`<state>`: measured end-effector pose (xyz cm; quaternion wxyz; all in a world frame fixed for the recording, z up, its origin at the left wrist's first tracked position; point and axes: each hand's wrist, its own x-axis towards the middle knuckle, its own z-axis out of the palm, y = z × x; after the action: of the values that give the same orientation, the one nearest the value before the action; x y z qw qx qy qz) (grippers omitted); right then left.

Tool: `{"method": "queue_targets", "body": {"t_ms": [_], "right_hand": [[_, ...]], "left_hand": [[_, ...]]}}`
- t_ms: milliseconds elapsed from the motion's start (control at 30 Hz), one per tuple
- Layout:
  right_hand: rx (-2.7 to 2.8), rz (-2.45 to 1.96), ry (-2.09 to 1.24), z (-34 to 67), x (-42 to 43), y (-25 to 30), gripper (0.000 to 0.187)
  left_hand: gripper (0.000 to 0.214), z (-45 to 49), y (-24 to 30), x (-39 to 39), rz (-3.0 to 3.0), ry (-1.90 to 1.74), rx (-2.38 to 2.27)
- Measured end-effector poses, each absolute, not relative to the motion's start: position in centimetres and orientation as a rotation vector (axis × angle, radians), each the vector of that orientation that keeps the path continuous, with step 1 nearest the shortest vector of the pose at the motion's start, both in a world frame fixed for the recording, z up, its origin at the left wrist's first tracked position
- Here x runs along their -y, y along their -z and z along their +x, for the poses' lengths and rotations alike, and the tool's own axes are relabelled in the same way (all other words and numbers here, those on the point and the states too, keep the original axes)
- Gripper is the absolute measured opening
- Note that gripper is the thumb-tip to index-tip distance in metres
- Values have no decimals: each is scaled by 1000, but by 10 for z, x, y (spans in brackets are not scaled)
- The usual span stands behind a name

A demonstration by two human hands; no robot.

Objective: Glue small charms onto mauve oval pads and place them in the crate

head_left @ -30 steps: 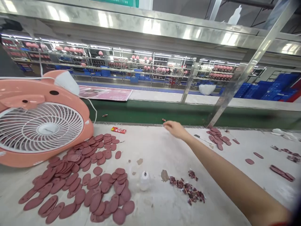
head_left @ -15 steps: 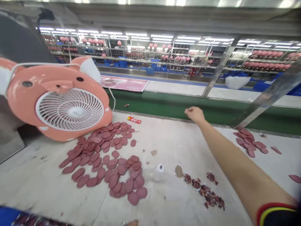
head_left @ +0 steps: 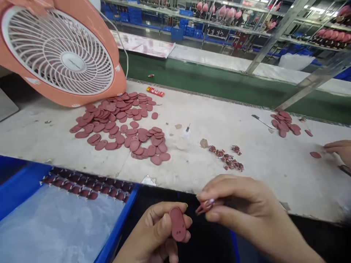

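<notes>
Before the worktable, left hand pinches one oval piece, right hand one scrap.

I see a two-holed maroon oval upright in my left hand, a small maroon bit pinched in my right hand.

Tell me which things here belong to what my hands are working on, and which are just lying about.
In use:
left hand holding an oval piece
right hand pinching a small scrap
probably the pile of ovals and the scrap heap

Lying about:
fan
small bottle
red packet
blue crate
another person's hand
</notes>
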<state>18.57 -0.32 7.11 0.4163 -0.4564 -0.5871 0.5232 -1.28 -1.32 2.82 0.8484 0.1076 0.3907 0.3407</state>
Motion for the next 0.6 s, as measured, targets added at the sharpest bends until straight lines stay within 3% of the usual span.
{"method": "queue_targets", "body": {"t_ms": [433,600], "right_hand": [[1674,-1176,-1246,175,14,-65,27],[1716,-1178,-1252,175,12,-65,21]], "left_hand": [[35,-10,-26,16,284,-615,-819],[33,-10,-23,18,261,-611,-848]]}}
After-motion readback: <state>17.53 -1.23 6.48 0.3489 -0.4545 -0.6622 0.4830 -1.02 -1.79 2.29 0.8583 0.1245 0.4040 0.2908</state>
